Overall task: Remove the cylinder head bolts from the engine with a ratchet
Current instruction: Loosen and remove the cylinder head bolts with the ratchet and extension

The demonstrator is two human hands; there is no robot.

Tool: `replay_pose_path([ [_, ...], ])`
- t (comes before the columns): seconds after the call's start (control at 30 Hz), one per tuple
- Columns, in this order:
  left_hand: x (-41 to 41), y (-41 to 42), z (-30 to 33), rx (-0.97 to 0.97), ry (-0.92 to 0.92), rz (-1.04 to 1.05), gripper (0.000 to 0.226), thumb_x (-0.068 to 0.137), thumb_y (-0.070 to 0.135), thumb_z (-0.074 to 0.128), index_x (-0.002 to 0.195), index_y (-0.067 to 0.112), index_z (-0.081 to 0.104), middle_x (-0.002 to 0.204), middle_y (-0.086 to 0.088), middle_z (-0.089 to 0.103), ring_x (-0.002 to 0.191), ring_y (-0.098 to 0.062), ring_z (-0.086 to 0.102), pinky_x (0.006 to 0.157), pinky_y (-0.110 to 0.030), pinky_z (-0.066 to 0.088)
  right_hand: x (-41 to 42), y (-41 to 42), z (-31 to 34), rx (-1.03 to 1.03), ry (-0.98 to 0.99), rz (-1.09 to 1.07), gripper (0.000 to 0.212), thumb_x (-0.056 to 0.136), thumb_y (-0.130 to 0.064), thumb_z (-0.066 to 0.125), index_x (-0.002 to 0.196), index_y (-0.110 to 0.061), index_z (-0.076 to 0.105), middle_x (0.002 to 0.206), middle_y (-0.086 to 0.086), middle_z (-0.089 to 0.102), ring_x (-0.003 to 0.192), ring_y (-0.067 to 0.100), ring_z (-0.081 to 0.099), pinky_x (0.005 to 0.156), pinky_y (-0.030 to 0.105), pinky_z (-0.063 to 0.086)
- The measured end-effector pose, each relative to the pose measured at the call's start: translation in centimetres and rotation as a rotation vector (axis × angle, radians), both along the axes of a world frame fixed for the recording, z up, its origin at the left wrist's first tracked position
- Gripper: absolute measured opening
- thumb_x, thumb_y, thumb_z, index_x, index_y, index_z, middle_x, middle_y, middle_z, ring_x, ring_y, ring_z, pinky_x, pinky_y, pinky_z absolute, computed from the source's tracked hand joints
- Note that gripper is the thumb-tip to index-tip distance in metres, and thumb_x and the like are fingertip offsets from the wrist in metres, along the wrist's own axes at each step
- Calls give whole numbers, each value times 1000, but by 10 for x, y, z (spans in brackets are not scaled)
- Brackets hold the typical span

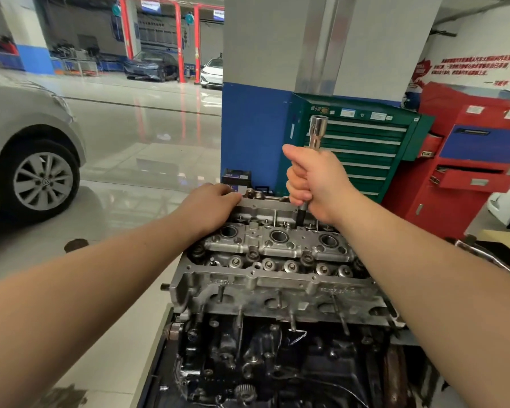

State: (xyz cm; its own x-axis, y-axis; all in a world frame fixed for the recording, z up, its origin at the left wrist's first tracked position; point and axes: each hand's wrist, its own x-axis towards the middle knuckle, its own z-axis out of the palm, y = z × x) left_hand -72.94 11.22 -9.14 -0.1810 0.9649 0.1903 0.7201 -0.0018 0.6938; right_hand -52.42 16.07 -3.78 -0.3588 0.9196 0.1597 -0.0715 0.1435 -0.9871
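Work is sitting somewhere in its early or middle stretch, judging by what the head view is showing. The engine (277,290) is filling the frame from the centre down to six o'clock, with its cylinder head (274,248) bare on top and the valve gear exposed.

The right hand (315,178) is curling in a fist around the shaft of the ratchet tool (317,134), which is standing nearly upright at about one o'clock from the head's centre. Its bright socket end is pointing upward, and its dark lower end is reaching down into the far edge of the head, seemingly onto a bolt there, though the seat itself is hidden.

The left hand (209,207) is resting on the head's far left corner, at about eleven o'clock, fingers bent over the edge and bracing rather than clasping anything.

Which head bolts are already out cannot be told: several fasteners are showing along the head, and no loose bolts are lying in sight. The person is probably working on one bolt at the far row, with others likely remaining.

At two o'clock a green tool cabinet (365,148) is standing beside a red one (468,160).
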Motion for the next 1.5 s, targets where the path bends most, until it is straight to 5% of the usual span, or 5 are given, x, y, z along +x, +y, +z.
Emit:
replay_pose_path([
  [0.23,0,1,0,44,-71,47,37,108,29,38,112,11,70,117,-10,68,107,-30,59,89,-39,44,-31,-6,-7,20,141,-562,41,90,-33,63,61,-23,35,54,0,34,50,19,31,51,33,28],
  [0.43,-6,3,-4,99,-205,108,30,105,32,39,109,20,66,103,0,67,96,-22,61,78,-37,43,-24,-5,23,88,75,-419,31,91,-25,60,70,-23,38,57,3,31,43,18,25,45,29,23],
  [0.7,-9,13,-8,82,-235,101,28,104,30,41,105,18,66,101,4,64,94,-16,57,68,-24,35,-57,-33,48,39,277,-72,52,95,-27,60,53,-25,32,47,-1,24,44,20,19,46,26,23],
  [1.13,-10,18,-12,79,-251,114,32,106,36,40,105,16,65,94,4,63,89,-10,56,66,-28,36,-78,-24,15,177,107,-49,61,97,-29,61,42,-25,35,41,0,29,36,21,26,42,26,29],
  [1.5,-4,7,-6,131,-221,103,28,106,37,42,101,19,63,90,3,63,85,-11,58,66,-32,38,-85,-15,18,37,77,-147,52,89,-45,65,57,-24,30,50,1,26,47,21,22,46,27,26],
])
